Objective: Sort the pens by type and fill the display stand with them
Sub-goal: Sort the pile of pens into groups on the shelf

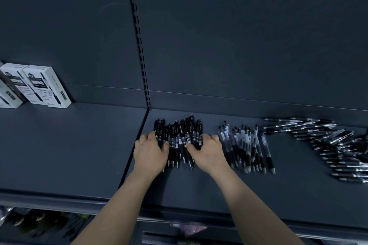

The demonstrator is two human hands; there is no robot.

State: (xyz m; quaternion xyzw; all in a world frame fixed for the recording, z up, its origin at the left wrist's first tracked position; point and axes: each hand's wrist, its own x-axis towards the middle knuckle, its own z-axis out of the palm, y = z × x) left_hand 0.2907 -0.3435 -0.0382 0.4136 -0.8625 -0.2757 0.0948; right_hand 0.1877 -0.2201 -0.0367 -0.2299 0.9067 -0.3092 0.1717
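A: Any containers in the head view?
B: Two white cardboard pen boxes [46, 87] at nine o'clock, lying tilted at the back of the dark grey metal shelf [69, 145]. What they hold cannot be told
A: Where are the pens?
B: A bundle of black-barrelled click pens [180, 135] lies just below centre, tips toward six o'clock. The left hand [150, 151] curls its fingers round the bundle's nine o'clock side. The right hand [208, 152] grips its three o'clock side, thumb across the barrels
A: Other pens?
B: Just beside the right hand, at its three o'clock, is a row of clear-barrelled pens with black grips [248, 145]. Farther toward three, a loose heap of black pens with silver tips [338, 145] runs to the frame edge
A: And the surroundings?
B: A dark grey back panel [239, 36] rises behind the shelf, split by a slotted upright strip [139, 45] near eleven o'clock. At six o'clock, under the shelf, a lower level shows only as blur
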